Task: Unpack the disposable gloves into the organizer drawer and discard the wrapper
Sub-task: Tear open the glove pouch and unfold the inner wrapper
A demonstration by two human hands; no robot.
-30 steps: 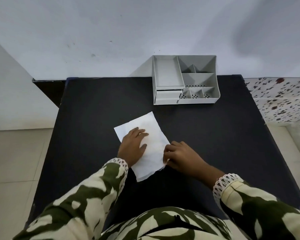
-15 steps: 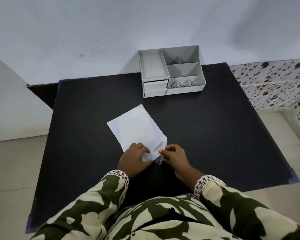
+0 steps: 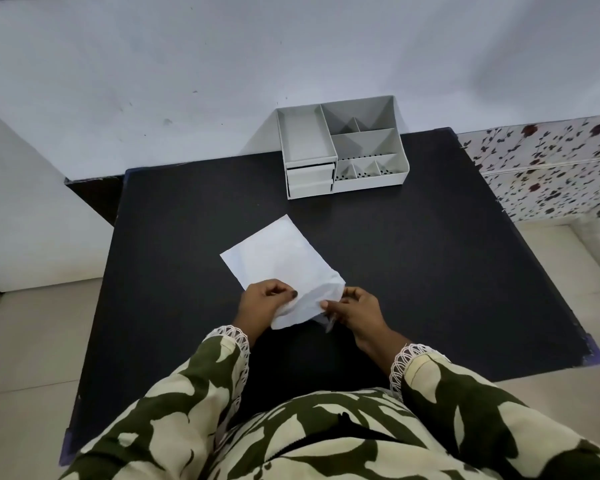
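A flat white wrapper (image 3: 280, 263) lies on the black table (image 3: 413, 271), its near end lifted and crumpled. My left hand (image 3: 262, 303) pinches that near end from the left. My right hand (image 3: 355, 311) pinches the near right corner, where a thin clear flap hangs down. No gloves are visible; the wrapper hides its contents. The grey organizer (image 3: 343, 150) stands at the table's far edge against the wall, with two small drawers (image 3: 310, 181) at its front left, both pushed in.
The organizer's open compartments look bare. A white wall runs behind the table. A floral-patterned surface (image 3: 551, 164) borders the right side. Pale floor tiles (image 3: 32, 341) lie left of the table and beyond its right edge.
Both hands moved from pressing flat on the wrapper to its near end and took hold of it. The near edge now lifts and crumples. The camera view also shifted back.
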